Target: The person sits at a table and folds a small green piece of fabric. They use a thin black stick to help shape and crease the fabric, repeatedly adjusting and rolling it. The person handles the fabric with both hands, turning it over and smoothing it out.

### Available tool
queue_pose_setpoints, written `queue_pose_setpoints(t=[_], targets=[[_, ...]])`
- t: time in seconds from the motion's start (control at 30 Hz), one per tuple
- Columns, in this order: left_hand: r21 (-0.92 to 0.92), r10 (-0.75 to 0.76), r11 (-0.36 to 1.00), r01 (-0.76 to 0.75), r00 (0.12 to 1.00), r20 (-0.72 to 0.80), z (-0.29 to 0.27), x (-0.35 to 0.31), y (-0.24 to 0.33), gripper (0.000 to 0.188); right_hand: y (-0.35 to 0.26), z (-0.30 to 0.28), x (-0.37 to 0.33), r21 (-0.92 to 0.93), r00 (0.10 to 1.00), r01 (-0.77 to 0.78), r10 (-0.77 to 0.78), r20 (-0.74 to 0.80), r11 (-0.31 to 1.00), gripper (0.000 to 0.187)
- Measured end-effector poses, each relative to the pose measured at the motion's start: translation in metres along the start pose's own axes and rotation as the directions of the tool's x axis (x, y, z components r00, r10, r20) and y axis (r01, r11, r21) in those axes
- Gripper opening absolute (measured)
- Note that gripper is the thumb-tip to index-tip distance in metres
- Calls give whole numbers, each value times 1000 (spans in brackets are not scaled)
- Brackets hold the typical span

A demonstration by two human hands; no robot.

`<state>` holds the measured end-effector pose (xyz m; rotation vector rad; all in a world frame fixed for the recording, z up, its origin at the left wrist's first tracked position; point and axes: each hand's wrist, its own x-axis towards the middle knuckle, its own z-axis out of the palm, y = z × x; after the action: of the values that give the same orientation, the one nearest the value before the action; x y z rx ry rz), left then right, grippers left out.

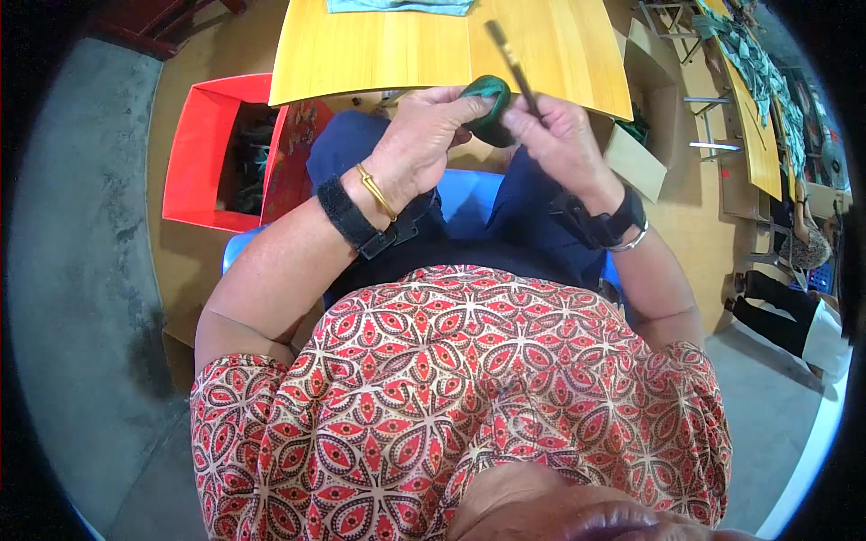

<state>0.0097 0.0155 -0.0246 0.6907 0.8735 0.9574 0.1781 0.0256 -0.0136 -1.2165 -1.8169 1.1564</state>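
Over my lap, just off the near edge of the yellow wooden table (388, 50), both hands are raised close together. My left hand (417, 135) pinches a small dark green, ring-like piece (490, 88), which looks like rolled cloth; its lower part is in shadow. Closed around a slim dark brush (520, 74) is my right hand (561, 140). A gold band circles the brush near its upper end, which tilts up and left above the table edge. The right fingertips are next to the green piece; whether they touch it I cannot tell.
Folded light blue-green cloth (401, 4) lies at the table's far edge. A red open box (194, 158) stands at left, a cardboard box (639, 162) at right. Farther right, green strips (753, 68) cover another table, and other people (794, 311) are nearby.
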Motion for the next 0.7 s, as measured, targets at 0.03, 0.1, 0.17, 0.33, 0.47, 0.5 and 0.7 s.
queue_pose_setpoints(t=[0.03, 0.1, 0.17, 0.33, 0.47, 0.5, 0.7], targets=[[-14, 9, 1000, -9, 1000, 3, -1, 1, -1, 22, 0, 4, 1, -96, 997, 76, -75, 14, 993, 17], [-50, 18, 999, -18, 1000, 8, -3, 2, -1, 22, -5, 2, -2, -88, 998, 65, -66, -15, 994, 15], [-95, 17, 995, -15, 1000, 11, -4, 3, 0, 21, -2, -4, -1, 156, 995, -56, 67, -70, 986, 16], [-68, 27, 998, -19, 992, 122, -3, 1, 0, 20, -7, -4, 1, 6, 994, -40, 39, 103, 999, 18], [-64, 19, 998, -12, 995, 94, -1, -1, -1, 18, -9, -3, -1, 67, 996, -48, 43, 80, 997, 15], [-85, 14, 996, -6, 995, 94, -1, -1, -2, 18, -9, -3, -1, 101, 996, -49, 42, 74, 994, 14], [-235, 9, 971, 36, 983, 186, 0, -5, -5, 20, 1, -2, 0, -257, 995, 103, -99, 30, 961, 15]])
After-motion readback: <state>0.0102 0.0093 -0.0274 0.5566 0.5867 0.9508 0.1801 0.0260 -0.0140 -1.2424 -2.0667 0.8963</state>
